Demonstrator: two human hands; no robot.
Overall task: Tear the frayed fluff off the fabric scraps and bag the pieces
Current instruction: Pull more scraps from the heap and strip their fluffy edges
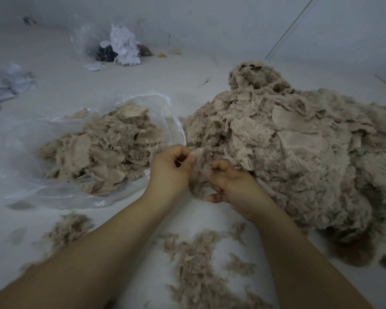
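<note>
Both hands meet near the middle of the view over a pale surface that may be a floor or a desk; I cannot tell which. The left hand (169, 168) has its fingers (183, 150) curled tight, thumb and forefinger pinching the upper edge of a small beige fabric scrap (198, 172). A thin thread shows at the pinch. The right hand (230, 184) grips the same scrap from the right side, its fingers bent around the lower fluffy part, with the thumb stretched out toward the left beneath the scrap. The scrap hangs between the two hands, frayed along its edges.

Just right of the hands lies a big heap of fluffy beige scraps (299, 152), spreading to the right edge. To the left of the hands sits a clear plastic bag (42, 175), open and lying flat, holding a mound of beige pieces (107, 150), many with smooth rounded faces. Loose tufts of torn fluff (198, 264) are scattered on the near surface between and beside the forearms.

Far off, by the wall, stands another clear bag (118, 45) with white and dark scraps inside. At the far left edge lies a crumpled pile of white cloth (7, 81).
</note>
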